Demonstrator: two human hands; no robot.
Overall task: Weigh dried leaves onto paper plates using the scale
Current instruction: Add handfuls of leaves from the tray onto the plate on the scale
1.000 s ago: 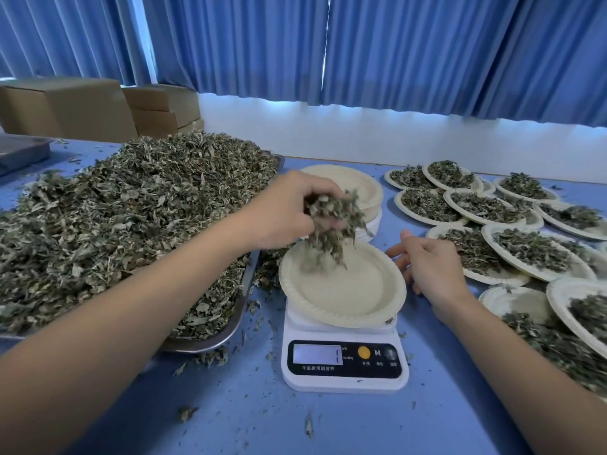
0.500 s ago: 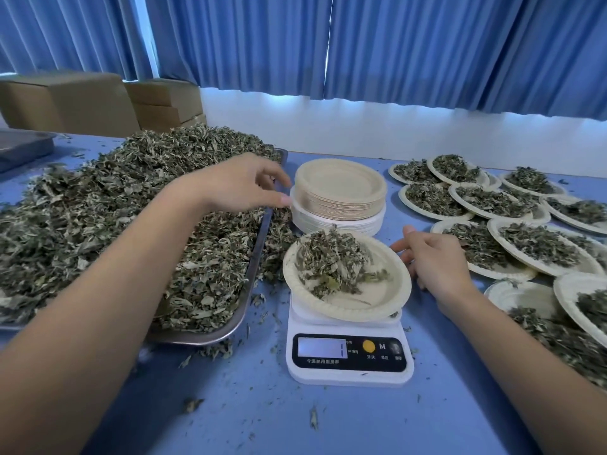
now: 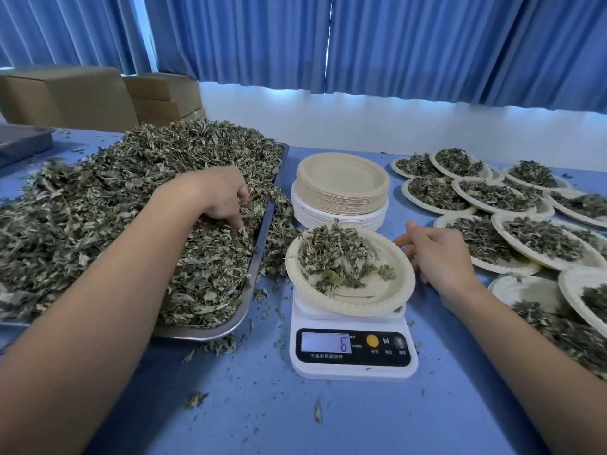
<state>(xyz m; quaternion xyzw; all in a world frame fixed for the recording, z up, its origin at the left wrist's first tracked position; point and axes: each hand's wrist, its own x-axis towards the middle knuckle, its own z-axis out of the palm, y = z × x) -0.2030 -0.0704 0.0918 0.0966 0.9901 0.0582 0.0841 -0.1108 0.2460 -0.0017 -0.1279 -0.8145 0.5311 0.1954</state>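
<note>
A white digital scale [image 3: 353,353] stands on the blue table and its display reads 6. A paper plate [image 3: 387,300] sits on it, tilted a little, with a heap of dried leaves [image 3: 335,257] on its left half. My left hand [image 3: 216,198] is down in the big pile of dried leaves [image 3: 98,208] on the metal tray [image 3: 230,326], its fingers curled into the leaves. My right hand [image 3: 437,254] rests on the table at the plate's right rim with relaxed fingers, holding nothing.
A stack of empty paper plates [image 3: 341,182] stands behind the scale. Several filled plates [image 3: 492,195] cover the right side of the table. Cardboard boxes [image 3: 65,96] and another tray [image 3: 19,142] are at the far left. Loose leaf bits litter the table.
My left hand dropped a handful of leaves onto the plate on the scale, then moved back left and down into the tray's pile. My right hand stayed beside the plate.
</note>
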